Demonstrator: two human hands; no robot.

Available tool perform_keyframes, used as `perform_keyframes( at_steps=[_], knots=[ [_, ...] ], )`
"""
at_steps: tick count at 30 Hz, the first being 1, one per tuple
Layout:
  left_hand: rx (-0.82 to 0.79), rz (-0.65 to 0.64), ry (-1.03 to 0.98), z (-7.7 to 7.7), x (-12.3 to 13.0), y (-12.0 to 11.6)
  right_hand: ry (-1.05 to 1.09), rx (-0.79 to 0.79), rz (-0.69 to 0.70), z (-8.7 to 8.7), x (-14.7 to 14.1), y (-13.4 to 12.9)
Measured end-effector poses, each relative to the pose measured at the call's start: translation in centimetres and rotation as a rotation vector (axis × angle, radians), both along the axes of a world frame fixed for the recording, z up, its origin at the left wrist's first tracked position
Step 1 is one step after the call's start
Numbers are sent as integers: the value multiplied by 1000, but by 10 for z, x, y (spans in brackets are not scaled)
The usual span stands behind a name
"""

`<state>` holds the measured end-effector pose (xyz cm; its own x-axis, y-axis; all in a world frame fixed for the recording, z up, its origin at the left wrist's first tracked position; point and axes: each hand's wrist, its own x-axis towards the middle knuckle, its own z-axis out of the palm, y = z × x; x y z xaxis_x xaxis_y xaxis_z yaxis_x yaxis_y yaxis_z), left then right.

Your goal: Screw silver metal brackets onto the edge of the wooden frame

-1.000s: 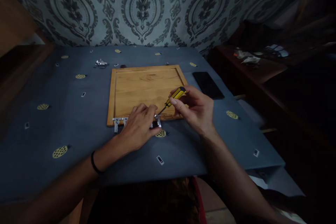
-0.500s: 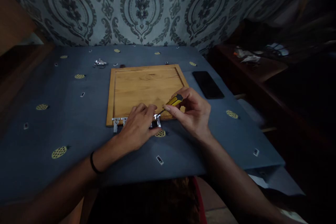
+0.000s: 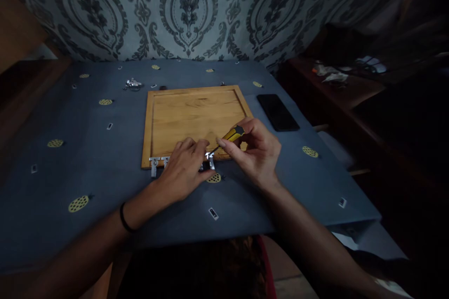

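Tilted lower now, the yellow-and-black screwdriver (image 3: 234, 133) gripped by the right hand (image 3: 258, 150) meets the silver metal hinge (image 3: 212, 162) the left hand (image 3: 185, 164) holds at the rectangular wooden panel (image 3: 189, 119)'s near edge, apparently turning a screw, needing steady twists.

Seemingly a home: pineapple-print tablecloth (image 3: 242, 208), ornate medallion-patterned curtain or wallpaper (image 3: 188, 9) behind it.

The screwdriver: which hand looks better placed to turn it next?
Probably the right hand: it grips the yellow screwdriver, whose tip points at a metal fitting at the near edge of the wooden panel. The left hand lies over that edge, with no tool visible in it.
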<state>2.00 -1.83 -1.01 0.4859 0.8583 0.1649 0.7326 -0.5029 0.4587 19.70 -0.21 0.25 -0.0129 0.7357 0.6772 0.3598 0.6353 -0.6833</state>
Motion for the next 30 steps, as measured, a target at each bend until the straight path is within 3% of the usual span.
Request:
perform_keyframes(
  at_steps=[7, 17, 30],
  knots=[
    [-5, -5, 10, 2, 0, 0, 55, -46, 57, 2, 2, 2],
    [28, -21, -4, 0, -1, -1, -100, -178, 178, 13, 13, -2],
    [8, -3, -3, 0, -1, -1, -91, -200, 161, 11, 13, -1]
  ],
)
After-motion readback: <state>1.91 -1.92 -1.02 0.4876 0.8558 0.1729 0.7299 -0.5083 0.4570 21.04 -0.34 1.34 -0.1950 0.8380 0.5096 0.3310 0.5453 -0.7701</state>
